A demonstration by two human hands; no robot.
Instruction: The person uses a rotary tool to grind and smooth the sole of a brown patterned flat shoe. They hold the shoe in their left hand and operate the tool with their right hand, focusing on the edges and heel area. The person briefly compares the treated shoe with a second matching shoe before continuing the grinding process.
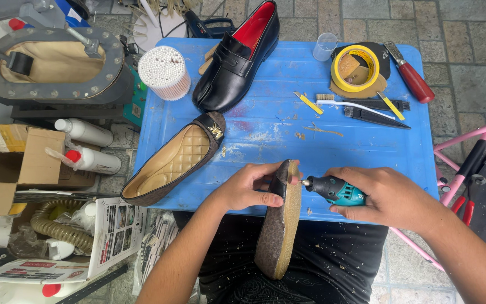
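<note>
My left hand [248, 188] gripped the brown flat shoe [279, 225] on edge while my right hand [386, 197] clasped the teal rotary grinder [333, 190], grinding its tan sole rim, needing steady, light pressure next.

The scene is lit by bright, even daylight. Only soft, small shadows are seen under the shoes on the blue table [367, 141]. A little shine is seen on the black shoe [237, 62]. Everything is sharp; the edges are slightly bent.
</note>
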